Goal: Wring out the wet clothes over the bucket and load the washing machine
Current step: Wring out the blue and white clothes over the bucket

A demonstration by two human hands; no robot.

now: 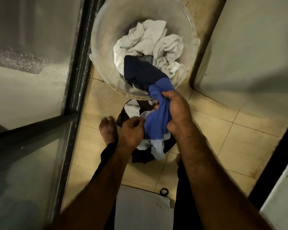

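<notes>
A blue garment [156,117] with a dark navy part [140,73] stretches from the clear plastic bucket [103,30] toward me. My right hand [174,112] grips its bunched blue part just in front of the bucket's near rim. My left hand [131,130] holds the lower end of the same garment, fingers curled. White wet clothes [150,40] lie crumpled inside the bucket. More dark and white clothes [140,153] lie heaped on the floor under my hands.
A dark-framed glass door [73,90] runs along the left. A white appliance wall [248,47] stands at the right. My bare foot [107,128] rests on the beige tiled floor [223,123]. A small black ring [164,191] lies near a white surface [140,209] below.
</notes>
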